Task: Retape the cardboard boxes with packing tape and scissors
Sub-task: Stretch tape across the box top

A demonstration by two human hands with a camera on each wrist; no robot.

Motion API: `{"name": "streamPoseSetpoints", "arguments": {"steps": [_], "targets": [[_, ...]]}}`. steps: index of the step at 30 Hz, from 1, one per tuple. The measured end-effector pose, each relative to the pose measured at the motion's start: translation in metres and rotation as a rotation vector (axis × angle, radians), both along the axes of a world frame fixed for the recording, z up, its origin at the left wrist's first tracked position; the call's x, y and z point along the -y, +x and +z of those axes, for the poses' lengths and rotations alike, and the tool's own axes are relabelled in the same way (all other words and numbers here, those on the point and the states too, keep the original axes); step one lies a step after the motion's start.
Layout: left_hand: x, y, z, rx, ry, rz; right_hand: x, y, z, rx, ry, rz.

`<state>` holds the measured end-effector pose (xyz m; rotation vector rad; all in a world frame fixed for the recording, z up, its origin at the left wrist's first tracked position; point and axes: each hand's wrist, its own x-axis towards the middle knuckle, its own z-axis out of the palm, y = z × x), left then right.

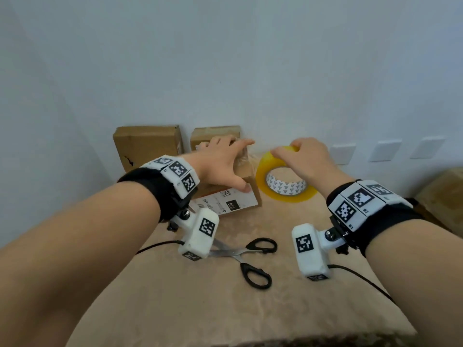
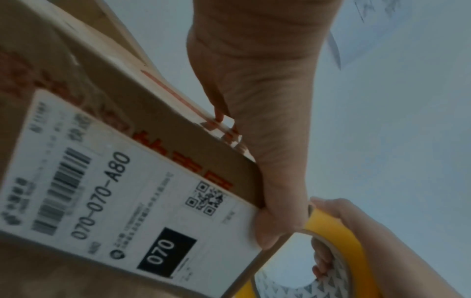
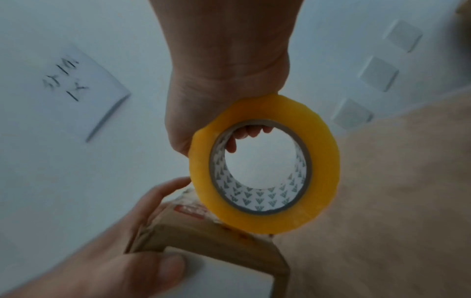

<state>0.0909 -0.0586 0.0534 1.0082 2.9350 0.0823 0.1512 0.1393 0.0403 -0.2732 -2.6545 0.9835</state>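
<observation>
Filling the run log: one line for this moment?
left hand grips labelled box | right hand holds tape roll | scissors untouched on table

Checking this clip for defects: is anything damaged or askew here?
Yes. The left box against the wall has a dark tear near its lower left. The scissors lie splayed open on the table. Nothing else stands out.

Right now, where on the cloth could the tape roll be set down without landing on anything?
Bare cloth lies beyond the scissors, under the tape roll in the right hand. A wider bare stretch runs nearer than the scissors to the front edge. It is crowded at the wall: the labelled box gripped by the left hand, two boxes behind.
</observation>
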Motion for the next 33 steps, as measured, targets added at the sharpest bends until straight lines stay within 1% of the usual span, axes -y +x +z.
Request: {"name": "streamPoseSetpoints", "arguments": {"steps": [2,6,8,10,11,12,14,16,18,20,22,24,26,30,31,33], "targets": [[0.01,0.004,0.009,-0.012,0.2,0.027,0.007,0.0,0.034,-0.07,0.084,0.005],[0.025,0.018,0.013,-0.03,0.639,0.079,0.034,0.0,0.101,-0.169,0.324,0.028],[0.031,0.026,0.01,-0.039,0.795,0.133,0.051,-0.001,0.124,-0.224,0.415,0.012],[0.041,0.032,0.006,-0.045,0.899,0.189,0.066,-0.004,0.135,-0.267,0.437,-0.027],[0.046,0.033,0.004,-0.035,0.936,0.216,0.073,-0.006,0.135,-0.269,0.392,-0.034],[0.053,0.033,0.001,-0.016,0.961,0.24,0.08,-0.008,0.132,-0.272,0.308,-0.023],[0.07,0.031,-0.002,0.038,0.964,0.28,0.097,-0.012,0.119,-0.294,0.089,0.03],[0.088,0.03,-0.001,0.099,0.915,0.287,0.115,-0.014,0.112,-0.31,-0.055,0.094],[0.108,0.027,0.002,0.166,0.836,0.277,0.128,-0.016,0.111,-0.291,-0.148,0.153],[0.122,0.025,0.008,0.229,0.795,0.249,0.135,-0.02,0.113,-0.266,-0.249,0.17],[0.127,0.028,0.018,0.319,0.866,0.276,0.138,-0.022,0.114,-0.23,-0.355,0.156],[0.126,0.03,0.027,0.373,0.947,0.349,0.14,-0.024,0.113,-0.19,-0.439,0.14],[0.122,0.026,0.029,0.362,0.991,0.426,0.143,-0.024,0.11,-0.149,-0.531,0.117],[0.114,0.022,0.029,0.389,1.093,0.517,0.154,-0.023,0.103,-0.074,-0.735,0.076],[0.114,0.021,0.029,0.392,1.097,0.525,0.157,-0.023,0.104,-0.062,-0.767,0.072],[0.115,0.02,0.026,0.393,1.118,0.503,0.161,-0.024,0.106,-0.067,-0.759,0.073]]}}
